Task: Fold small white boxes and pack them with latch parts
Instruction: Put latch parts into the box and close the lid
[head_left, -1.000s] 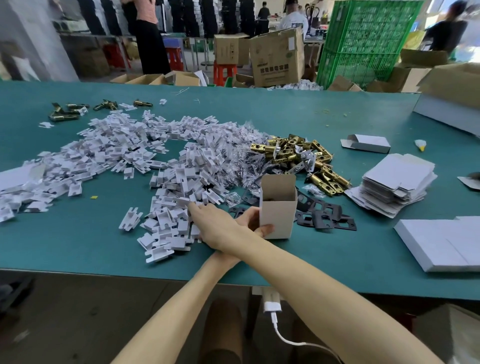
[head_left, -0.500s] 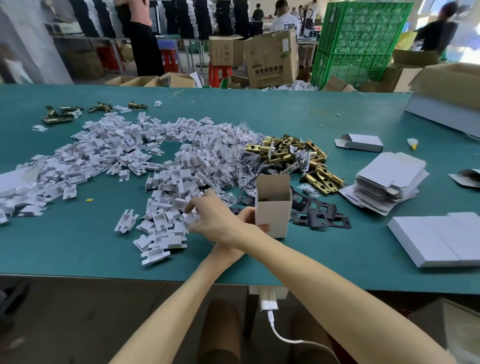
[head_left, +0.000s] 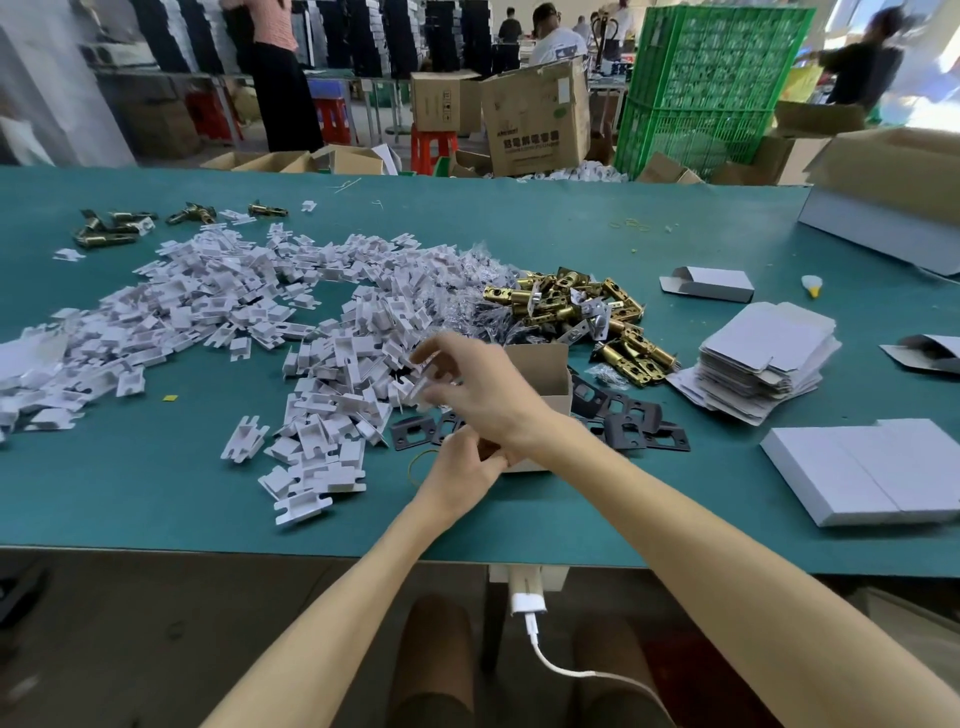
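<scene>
The open box (head_left: 537, 366) is standing upright on the green table (head_left: 130, 483), right behind the right wrist, with its top facing up (plain brown cardboard inside). The left hand (head_left: 460, 467) is down at the bottom of the box, tucked under the right wrist. Its fingers are curled against the box's lower edge, gripping it there, though the wrist covers most of that grip.

The right hand (head_left: 485, 392) hangs above the table just left of the box. Its thumb and fingers are closed in a pinch on a white insert (head_left: 426, 387). That bit is motion-blurred, so I can't tell which way the insert is turned.

Just left of both hands is the big pile of inserts (head_left: 322, 395), which spreads way out to the left. Beyond the right hand there are little clear bags (head_left: 478, 291), and a heap of brass latches (head_left: 576, 306) sits to the right of those. Black plates (head_left: 631, 428) lie flat just right of the right wrist, next to the box. Further right is a stack of flat unfolded boxes (head_left: 763, 358), and nearer the table edge a row of closed white boxes (head_left: 857, 467). A yellow rubber band (head_left: 410, 467) lies just beside the left hand.
</scene>
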